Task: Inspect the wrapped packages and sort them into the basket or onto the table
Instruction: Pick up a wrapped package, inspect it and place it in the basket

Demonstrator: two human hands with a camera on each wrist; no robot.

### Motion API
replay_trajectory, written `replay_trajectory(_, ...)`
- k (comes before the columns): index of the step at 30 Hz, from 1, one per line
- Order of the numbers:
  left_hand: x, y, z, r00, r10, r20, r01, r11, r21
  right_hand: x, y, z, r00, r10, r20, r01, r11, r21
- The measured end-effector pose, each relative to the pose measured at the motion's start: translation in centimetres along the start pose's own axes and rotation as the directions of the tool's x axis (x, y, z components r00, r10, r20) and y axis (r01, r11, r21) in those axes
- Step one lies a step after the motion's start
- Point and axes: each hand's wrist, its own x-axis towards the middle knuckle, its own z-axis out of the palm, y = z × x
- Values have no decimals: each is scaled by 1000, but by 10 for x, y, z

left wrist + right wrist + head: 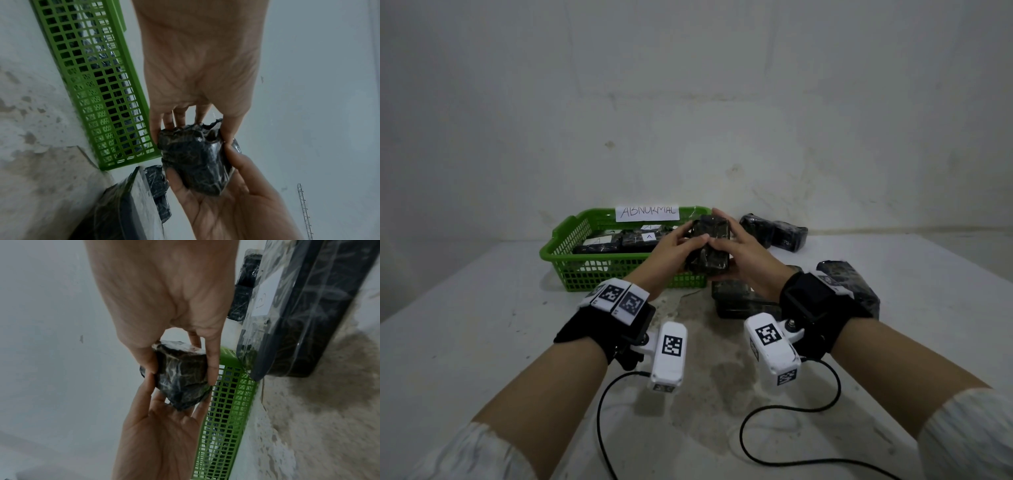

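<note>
A small package wrapped in black film (710, 245) is held in the air just right of the green basket (571, 253), over its right end. My left hand (681, 243) grips its left side and my right hand (736, 243) its right side. In the left wrist view the left hand (195, 129) pinches the package (195, 162) at its crumpled end, with the right palm (226, 203) cupped under it. In the right wrist view the right hand (180, 365) clamps the package (183, 378) between thumb and fingers. The basket bears a paper sign reading ABNORMAL (647, 213).
Inside the basket lie dark packages with white labels (633, 240). More black wrapped packages sit on the table: two by the wall (774, 229), one under my right wrist (739, 301), one at the right (852, 287). A wall stands close behind. Camera cables trail near the front edge (791, 407).
</note>
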Motion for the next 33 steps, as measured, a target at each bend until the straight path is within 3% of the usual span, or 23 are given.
replay_trajectory(7,-2,3,0,999,-7,37,6,1000,18,-1,0,0,999,9,35,-8,1000,-10)
replay_trajectory(11,-1,3,-1,1000,-27,-12,27,999,-45,0,0,0,997,44,60,-42,998,-36)
replay_trajectory(16,-1,3,-8,993,-61,-96,32,960,-278,6,4,-5,990,35,-134,-26,997,70)
replay_trajectory(21,2,3,-9,983,49,-179,-44,998,37,11,10,-9,971,-5,-239,27,996,87)
replay_trajectory(26,1,10,-7,992,-42,-118,38,999,-34,6,5,-12,966,-101,-239,98,995,-25)
replay_trajectory(30,1,5,-5,988,-92,-123,86,995,-47,-1,0,-11,992,-115,-48,110,988,-105)
replay_trajectory(33,2,2,-3,989,-75,-125,65,994,-86,1,-2,-11,982,-142,-121,139,990,-29)
